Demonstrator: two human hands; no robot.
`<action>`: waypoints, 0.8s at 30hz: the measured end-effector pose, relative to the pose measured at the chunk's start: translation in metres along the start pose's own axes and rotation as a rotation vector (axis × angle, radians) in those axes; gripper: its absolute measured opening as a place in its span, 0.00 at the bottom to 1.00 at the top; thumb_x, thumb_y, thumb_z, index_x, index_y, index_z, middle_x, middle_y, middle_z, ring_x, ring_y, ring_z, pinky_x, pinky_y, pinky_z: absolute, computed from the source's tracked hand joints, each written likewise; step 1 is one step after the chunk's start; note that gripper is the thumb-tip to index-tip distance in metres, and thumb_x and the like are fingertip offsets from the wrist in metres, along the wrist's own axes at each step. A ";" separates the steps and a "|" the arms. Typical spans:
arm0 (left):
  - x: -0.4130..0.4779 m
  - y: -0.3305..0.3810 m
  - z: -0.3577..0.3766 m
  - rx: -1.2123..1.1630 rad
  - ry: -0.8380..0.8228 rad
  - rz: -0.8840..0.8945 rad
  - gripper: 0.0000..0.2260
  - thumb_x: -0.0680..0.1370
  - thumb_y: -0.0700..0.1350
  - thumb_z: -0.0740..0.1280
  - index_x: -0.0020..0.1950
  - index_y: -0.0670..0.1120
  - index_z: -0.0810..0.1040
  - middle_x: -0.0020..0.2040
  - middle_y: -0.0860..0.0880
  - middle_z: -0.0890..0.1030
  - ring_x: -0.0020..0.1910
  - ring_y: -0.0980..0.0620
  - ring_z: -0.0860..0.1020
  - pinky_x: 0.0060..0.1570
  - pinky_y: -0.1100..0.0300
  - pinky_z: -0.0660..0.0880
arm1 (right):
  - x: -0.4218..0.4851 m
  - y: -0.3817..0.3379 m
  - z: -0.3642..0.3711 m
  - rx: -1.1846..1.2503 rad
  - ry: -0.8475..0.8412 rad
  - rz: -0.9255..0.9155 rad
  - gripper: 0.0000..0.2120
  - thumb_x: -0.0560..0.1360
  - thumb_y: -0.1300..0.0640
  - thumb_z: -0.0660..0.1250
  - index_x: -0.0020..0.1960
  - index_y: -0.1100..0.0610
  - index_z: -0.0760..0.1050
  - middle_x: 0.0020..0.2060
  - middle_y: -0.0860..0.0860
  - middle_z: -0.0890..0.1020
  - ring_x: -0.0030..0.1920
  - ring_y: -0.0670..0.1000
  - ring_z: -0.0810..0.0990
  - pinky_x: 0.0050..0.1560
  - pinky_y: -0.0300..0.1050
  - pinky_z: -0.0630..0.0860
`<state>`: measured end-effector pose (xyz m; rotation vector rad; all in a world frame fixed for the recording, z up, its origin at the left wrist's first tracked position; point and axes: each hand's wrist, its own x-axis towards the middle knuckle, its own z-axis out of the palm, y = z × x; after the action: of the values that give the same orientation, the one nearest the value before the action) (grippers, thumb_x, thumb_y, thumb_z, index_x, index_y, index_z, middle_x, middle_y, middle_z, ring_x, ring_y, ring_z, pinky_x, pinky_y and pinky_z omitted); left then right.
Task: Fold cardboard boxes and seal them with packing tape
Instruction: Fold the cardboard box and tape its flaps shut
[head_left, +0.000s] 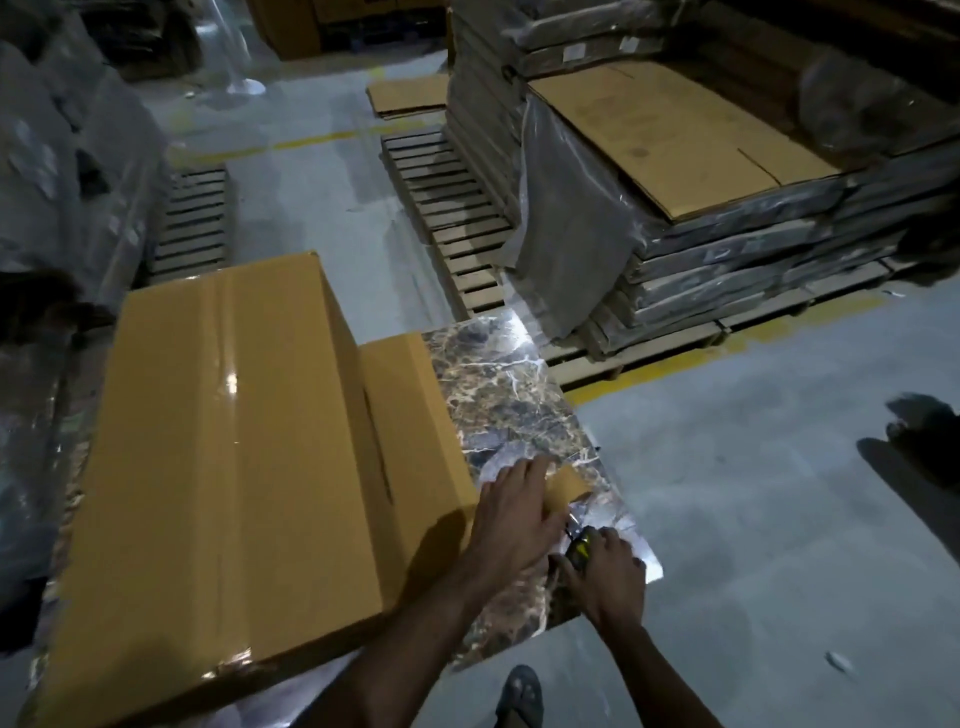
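On the marbled tabletop (498, 395), left of centre, the box (223, 467) lies folded, with a glossy strip of tape (228, 384) along its top seam. Judgement: this seam is sealed; the tape end at the near right corner remains to be cut and smoothed, and the other faces cannot be assessed. The left hand (514, 514), fingers straight, presses flat on the box's end beside the loose brown tail (563, 486). The right hand (605, 566), just beside it, is curled round a yellow-and-black tool (579, 545), probably a cutter. The tabletop's edge lies close to both hands. Open floor (753, 519) is to the right; the pallet stack (701, 218) stands well apart.
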<state>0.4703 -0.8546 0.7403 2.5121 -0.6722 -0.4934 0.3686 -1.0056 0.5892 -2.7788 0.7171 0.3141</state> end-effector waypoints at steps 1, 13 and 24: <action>0.022 -0.002 0.010 0.040 -0.037 -0.045 0.33 0.79 0.62 0.60 0.81 0.51 0.60 0.74 0.45 0.71 0.72 0.40 0.70 0.66 0.43 0.70 | 0.005 0.001 0.003 -0.025 0.012 -0.012 0.22 0.70 0.40 0.76 0.55 0.55 0.81 0.48 0.56 0.82 0.47 0.63 0.82 0.44 0.55 0.77; 0.084 -0.014 0.066 -0.258 -0.299 -0.349 0.23 0.79 0.64 0.69 0.65 0.50 0.75 0.55 0.45 0.82 0.51 0.46 0.80 0.43 0.55 0.73 | 0.026 0.030 -0.049 0.259 -0.083 -0.012 0.15 0.72 0.43 0.70 0.37 0.54 0.78 0.37 0.47 0.74 0.44 0.55 0.81 0.37 0.46 0.65; -0.092 -0.002 -0.005 -0.764 -0.067 -0.388 0.21 0.70 0.63 0.70 0.62 0.62 0.79 0.44 0.58 0.81 0.43 0.56 0.80 0.40 0.63 0.73 | -0.052 0.003 -0.165 0.200 -0.124 -0.336 0.05 0.71 0.39 0.74 0.40 0.32 0.78 0.31 0.30 0.77 0.35 0.35 0.75 0.32 0.35 0.65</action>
<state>0.3989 -0.8011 0.7627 1.8841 0.0195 -0.7943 0.3458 -1.0339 0.7585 -2.6020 0.2303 0.3228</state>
